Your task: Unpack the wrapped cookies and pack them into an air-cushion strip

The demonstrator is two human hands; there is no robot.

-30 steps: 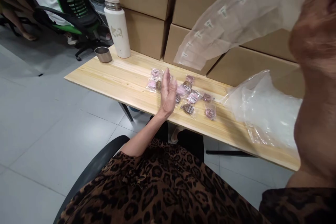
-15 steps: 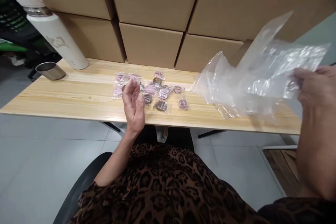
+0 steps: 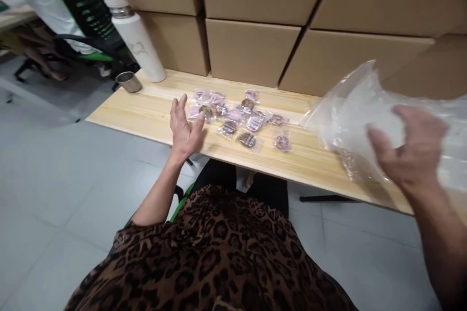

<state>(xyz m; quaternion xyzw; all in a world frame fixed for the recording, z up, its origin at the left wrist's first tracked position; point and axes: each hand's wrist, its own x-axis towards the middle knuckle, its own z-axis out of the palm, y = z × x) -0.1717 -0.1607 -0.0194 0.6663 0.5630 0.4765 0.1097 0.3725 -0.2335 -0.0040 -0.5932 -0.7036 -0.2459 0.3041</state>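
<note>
Head view: your hands look to be between grips. Your left hand (image 3: 185, 129) is spread wide and bare beside the wrapped packets (image 3: 234, 115); your right hand (image 3: 414, 148), blurred, curves wide over the plastic bags (image 3: 350, 116), contact unclear. Taking a packet would call for a light thumb-and-finger pinch. The packets, clear-wrapped, pink or dark brown, lie loosely clustered on the surface (image 3: 146, 119), some overlapping, between your hands.

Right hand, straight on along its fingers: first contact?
Most likely the clear plastic bag, which shows just beyond the fingertips of the right hand. Depth is unclear; they may be touching now.
</note>
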